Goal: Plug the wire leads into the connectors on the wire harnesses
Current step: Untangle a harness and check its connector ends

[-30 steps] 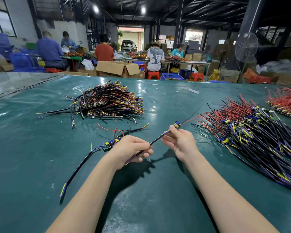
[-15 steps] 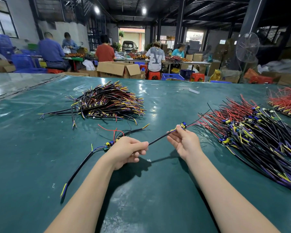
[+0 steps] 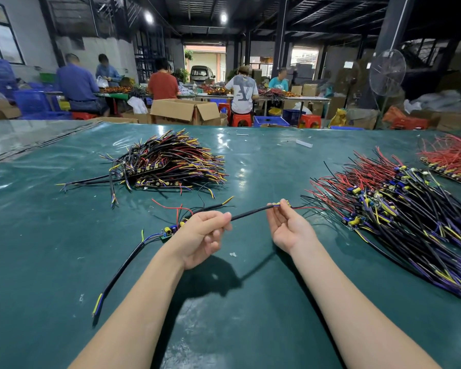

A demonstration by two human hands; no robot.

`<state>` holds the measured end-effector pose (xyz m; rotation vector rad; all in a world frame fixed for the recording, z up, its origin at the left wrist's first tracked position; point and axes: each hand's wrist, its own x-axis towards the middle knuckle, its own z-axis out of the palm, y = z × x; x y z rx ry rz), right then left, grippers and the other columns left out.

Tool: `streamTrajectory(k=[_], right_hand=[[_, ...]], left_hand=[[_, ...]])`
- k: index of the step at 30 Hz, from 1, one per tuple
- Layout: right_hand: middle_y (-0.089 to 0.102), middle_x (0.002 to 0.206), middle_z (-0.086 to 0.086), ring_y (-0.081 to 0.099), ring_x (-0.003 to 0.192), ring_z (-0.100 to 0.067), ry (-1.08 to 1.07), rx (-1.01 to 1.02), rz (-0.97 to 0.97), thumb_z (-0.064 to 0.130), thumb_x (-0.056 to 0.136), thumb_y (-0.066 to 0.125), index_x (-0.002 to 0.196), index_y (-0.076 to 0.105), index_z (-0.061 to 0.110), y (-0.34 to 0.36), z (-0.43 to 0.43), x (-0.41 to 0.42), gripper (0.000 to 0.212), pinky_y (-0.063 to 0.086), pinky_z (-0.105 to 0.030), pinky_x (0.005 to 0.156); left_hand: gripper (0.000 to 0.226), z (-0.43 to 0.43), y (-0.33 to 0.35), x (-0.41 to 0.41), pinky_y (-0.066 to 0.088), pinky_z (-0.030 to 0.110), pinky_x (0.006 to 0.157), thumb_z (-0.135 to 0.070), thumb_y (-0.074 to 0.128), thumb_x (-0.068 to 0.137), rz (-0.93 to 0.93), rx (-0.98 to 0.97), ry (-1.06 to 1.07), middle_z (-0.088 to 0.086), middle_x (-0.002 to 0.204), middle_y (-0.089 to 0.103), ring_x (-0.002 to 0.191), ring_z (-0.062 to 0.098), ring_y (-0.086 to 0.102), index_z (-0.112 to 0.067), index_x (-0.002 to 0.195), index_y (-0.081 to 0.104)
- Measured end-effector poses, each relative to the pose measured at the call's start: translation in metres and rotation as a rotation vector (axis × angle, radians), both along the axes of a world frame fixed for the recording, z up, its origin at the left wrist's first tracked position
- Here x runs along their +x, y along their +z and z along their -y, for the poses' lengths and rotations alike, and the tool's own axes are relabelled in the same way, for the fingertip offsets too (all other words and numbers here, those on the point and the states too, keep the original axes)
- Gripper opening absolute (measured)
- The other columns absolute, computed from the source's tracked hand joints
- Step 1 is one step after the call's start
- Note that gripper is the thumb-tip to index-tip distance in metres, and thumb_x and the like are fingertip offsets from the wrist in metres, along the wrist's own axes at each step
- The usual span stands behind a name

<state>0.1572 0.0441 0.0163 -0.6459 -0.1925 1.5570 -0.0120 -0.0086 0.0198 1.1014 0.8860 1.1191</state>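
My left hand (image 3: 202, 237) pinches a black sheathed cable (image 3: 250, 212) above the green table. My right hand (image 3: 288, 227), palm up, pinches the cable's far end at a small connector board (image 3: 282, 203) with yellow and blue parts; a red lead (image 3: 309, 208) runs right from it. Another harness (image 3: 171, 230) with a small board, red leads and a long black cable (image 3: 120, 272) lies on the table just left of my left hand.
A pile of assembled harnesses (image 3: 168, 166) lies at the back left. A larger pile (image 3: 399, 209) spreads at the right, and red-wired boards (image 3: 453, 161) sit at the far right. People work at benches beyond the green table (image 3: 37, 262).
Both hands have lifted and drawn apart, pulling the black cable straight between them. My right hand has turned palm up and moved right with the connector end.
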Motion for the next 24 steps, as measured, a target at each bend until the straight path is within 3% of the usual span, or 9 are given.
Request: streamTrajectory(k=[2,6,9,15,18,20,24], right_hand=[[0.058,0.039,-0.008,0.059,0.034,-0.014,-0.015,0.005,-0.002,0.005,0.094,0.049,0.068,0.05,0.007,0.0,0.0,0.002,0.025,0.049,-0.022,0.035],[0.058,0.04,-0.005,0.059,0.036,-0.012,-0.047,0.023,-0.018,0.007,0.093,0.05,0.068,0.05,0.005,-0.003,-0.003,0.01,0.025,0.05,-0.021,0.037],[0.058,0.04,-0.005,0.059,0.036,-0.012,-0.042,0.028,-0.019,0.007,0.094,0.049,0.068,0.05,0.005,-0.003,-0.004,0.01,0.026,0.05,-0.021,0.037],[0.057,0.038,-0.003,0.057,0.033,-0.01,-0.046,0.0,0.008,0.007,0.093,0.051,0.068,0.05,0.006,-0.001,-0.004,0.006,0.025,0.048,-0.019,0.036],[0.057,0.039,-0.003,0.058,0.034,-0.01,-0.03,0.036,0.051,0.007,0.093,0.051,0.068,0.05,0.007,0.002,-0.005,0.004,0.025,0.048,-0.019,0.037],[0.057,0.039,-0.001,0.057,0.035,-0.008,-0.038,0.081,0.152,0.007,0.093,0.051,0.069,0.051,0.007,0.004,-0.005,0.006,0.024,0.048,-0.018,0.038],[0.056,0.039,0.002,0.054,0.035,-0.004,-0.04,0.18,0.355,0.007,0.093,0.05,0.07,0.049,0.009,-0.002,-0.005,0.005,0.024,0.049,-0.016,0.04]], left_hand=[[0.031,0.0,0.0,-0.002,0.032,0.01,0.034,-0.023,0.057,0.074,-0.007,-0.036,-0.015,-0.01,0.04,0.039,0.03,-0.002,0.03,-0.016,0.045,0.063],[0.039,-0.002,-0.003,-0.005,0.033,0.012,0.038,-0.021,0.054,0.089,-0.215,-0.027,-0.001,-0.01,0.044,0.034,0.038,0.002,0.029,-0.019,0.051,0.053],[0.047,-0.002,-0.002,-0.005,0.03,0.012,0.039,-0.024,0.052,0.089,-0.23,-0.004,-0.048,-0.011,0.043,0.029,0.037,0.002,0.025,-0.021,0.043,0.048],[0.041,0.001,0.001,0.0,0.028,0.01,0.037,-0.023,0.061,0.078,-0.019,0.04,-0.223,-0.012,0.039,0.028,0.035,0.0,0.024,-0.021,0.039,0.048],[0.04,0.004,0.004,-0.001,0.03,0.01,0.037,-0.033,0.083,0.057,0.04,0.074,-0.31,-0.012,0.039,0.03,0.036,-0.001,0.023,-0.022,0.041,0.048],[0.043,0.006,0.006,-0.005,0.029,0.01,0.037,-0.035,0.087,0.048,0.039,0.061,-0.342,-0.012,0.04,0.031,0.04,0.004,0.016,-0.023,0.043,0.046],[0.035,0.007,0.007,-0.015,0.028,0.015,0.041,-0.026,0.063,0.067,-0.138,-0.008,-0.349,-0.01,0.04,0.029,0.04,0.007,0.018,-0.023,0.041,0.039]])
